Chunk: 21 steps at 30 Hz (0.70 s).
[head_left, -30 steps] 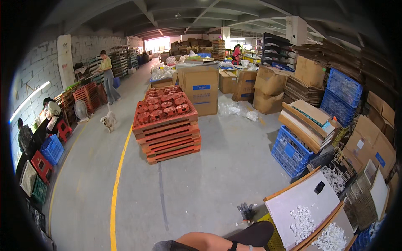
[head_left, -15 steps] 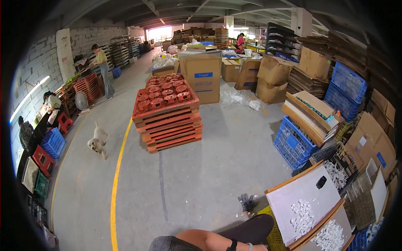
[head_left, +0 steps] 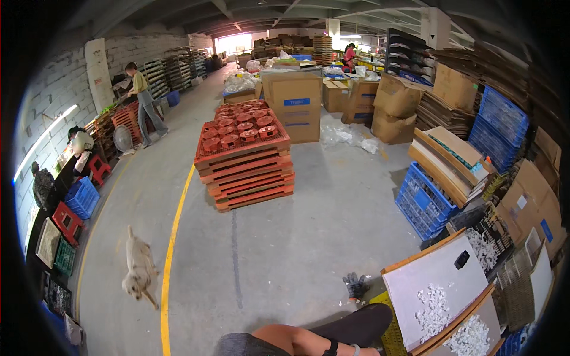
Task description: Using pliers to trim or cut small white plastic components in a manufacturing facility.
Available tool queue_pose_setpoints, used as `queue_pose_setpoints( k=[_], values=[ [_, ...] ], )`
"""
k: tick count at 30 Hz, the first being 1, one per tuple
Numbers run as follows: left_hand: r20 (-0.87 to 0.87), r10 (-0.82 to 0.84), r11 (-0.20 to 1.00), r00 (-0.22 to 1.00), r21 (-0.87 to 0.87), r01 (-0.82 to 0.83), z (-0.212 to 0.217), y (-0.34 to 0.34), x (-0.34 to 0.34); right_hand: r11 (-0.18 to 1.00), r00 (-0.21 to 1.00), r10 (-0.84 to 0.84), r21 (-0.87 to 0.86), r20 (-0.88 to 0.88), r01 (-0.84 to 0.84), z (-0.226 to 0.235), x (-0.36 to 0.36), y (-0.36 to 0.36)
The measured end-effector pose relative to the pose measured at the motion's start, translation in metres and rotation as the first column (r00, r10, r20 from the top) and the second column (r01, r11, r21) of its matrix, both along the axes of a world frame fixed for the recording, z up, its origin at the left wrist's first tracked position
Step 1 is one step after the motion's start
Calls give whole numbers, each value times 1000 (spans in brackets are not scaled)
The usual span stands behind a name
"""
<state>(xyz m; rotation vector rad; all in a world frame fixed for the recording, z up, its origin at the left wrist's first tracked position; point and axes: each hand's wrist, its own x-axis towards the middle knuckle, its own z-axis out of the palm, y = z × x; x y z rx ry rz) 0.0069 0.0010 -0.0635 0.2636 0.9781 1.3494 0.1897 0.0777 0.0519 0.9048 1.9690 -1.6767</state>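
Note:
My left arm comes in along the lower edge, with a black band and a pale bracelet at the wrist. Only a sliver of my left hand [head_left: 370, 352] shows beside my dark-clad knee; its fingers are cut off by the edge, and what they touch is hidden. Right of it lies a pale board [head_left: 436, 285] with wooden edging, bearing a heap of small white pieces [head_left: 432, 308] and a black object [head_left: 462, 259]. A second heap of white pieces [head_left: 469, 337] is on a lower board. My right hand is out of view. A dark grey glove [head_left: 355, 285] appears to lie on the floor.
A yellow crate [head_left: 393, 338] is by my knee. Blue crates [head_left: 424, 199], cardboard and stacked boards line the right. Ahead stand red pallets [head_left: 249, 187] with round red parts and a big carton [head_left: 292, 113]. A dog [head_left: 139, 267] walks at left; several people work farther off.
The dog has come nearer, down the left side of the floor. The view has shifted slightly to the left. The standing person at the far left has changed stance.

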Motion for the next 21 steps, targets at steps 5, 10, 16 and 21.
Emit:
queue_pose_setpoints(
  k=[5, 10, 16, 21],
  values=[
    [46, 21, 999, 999, -26, -20, 8, 9, 10, 1000, 997, 11, -14, -77, -12, -25, -14, -1],
    [-35, 40, 999, 999, 26, -40, 34, 0, 6, 999, 993, 51, 5, -107, -51, -31, -22, 1],
    [-45, 11, 1000, 999, -28, -13, 22, -1, 1, 1000, 992, -8, 26, -124, 11, -33, -7, 8],
    [-180, -18, 999, 983, -42, 11, 24, 0, -2, 998, 990, -34, 52, -136, 41, -34, -6, 10]
  ],
)
